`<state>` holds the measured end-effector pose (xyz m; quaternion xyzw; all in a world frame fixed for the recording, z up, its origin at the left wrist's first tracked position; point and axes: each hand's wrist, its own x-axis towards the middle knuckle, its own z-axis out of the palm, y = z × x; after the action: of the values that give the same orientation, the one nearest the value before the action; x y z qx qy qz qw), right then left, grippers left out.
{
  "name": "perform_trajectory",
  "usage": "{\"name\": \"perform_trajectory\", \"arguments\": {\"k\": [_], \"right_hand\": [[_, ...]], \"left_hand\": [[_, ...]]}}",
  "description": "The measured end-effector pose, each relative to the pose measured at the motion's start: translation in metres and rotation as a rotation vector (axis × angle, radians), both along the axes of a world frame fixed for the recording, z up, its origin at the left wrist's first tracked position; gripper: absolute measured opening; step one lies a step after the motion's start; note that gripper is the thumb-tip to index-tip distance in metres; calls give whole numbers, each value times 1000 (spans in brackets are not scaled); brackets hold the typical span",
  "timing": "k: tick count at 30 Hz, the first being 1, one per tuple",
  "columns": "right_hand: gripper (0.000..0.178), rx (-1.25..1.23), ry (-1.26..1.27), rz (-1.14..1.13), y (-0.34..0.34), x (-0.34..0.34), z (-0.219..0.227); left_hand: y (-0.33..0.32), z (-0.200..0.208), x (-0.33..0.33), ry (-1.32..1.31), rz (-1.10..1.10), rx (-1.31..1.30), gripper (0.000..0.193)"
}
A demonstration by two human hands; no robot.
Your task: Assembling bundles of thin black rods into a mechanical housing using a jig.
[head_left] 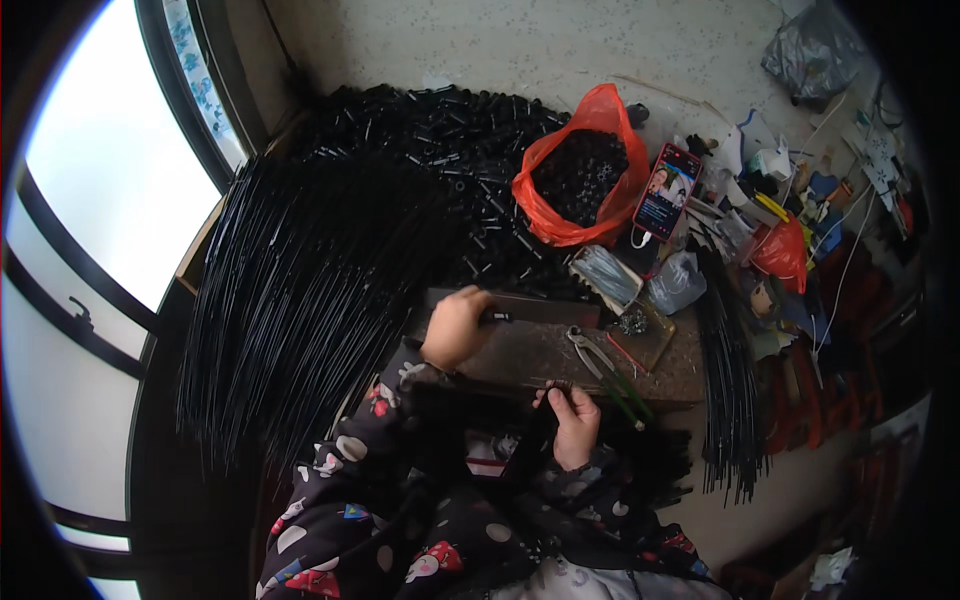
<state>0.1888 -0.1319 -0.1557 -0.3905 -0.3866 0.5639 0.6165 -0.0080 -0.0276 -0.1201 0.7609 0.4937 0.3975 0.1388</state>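
My left hand (455,330) is closed around a short black tube (497,316), whose end sticks out past the fingers over the wooden bench (520,345). Lower and to the right, my right hand (573,428) is closed in a pinch near the bench's front edge. Something thin and dark shows at its fingertips, too small to name. Right of that hand, pincers with green handles (610,375) lie on the bench. A clump of small silvery metal pieces (632,322) sits beyond them.
Long thin black rods (290,300) fan out at the left; another bundle (728,390) hangs at the right. Behind the bench lies a heap of black tubes (430,130). A red plastic bag (530,200) holds small dark parts, with a phone (667,190) propped beside it. Clutter fills the far right.
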Motion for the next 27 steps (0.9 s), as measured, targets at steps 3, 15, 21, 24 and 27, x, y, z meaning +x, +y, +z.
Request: {"name": "perform_trajectory", "arguments": {"k": [3, 15, 21, 24, 27], "right_hand": [[12, 4, -10, 75, -5, -8, 3], [12, 24, 104, 111, -18, -25, 8], [14, 24, 137, 38, -24, -34, 15], [14, 19, 103, 50, -26, -38, 14], [14, 23, 115, 101, -25, -38, 11]], "left_hand": [[-33, -62, -10, 104, -47, -66, 20], [-102, -40, 8, -1542, -492, -1108, 28], [-99, -23, 15, -1590, -567, -1069, 24], [-99, -20, 13, -1556, -510, -1027, 23], [-100, -19, 11, -1534, -648, -1003, 21]]}}
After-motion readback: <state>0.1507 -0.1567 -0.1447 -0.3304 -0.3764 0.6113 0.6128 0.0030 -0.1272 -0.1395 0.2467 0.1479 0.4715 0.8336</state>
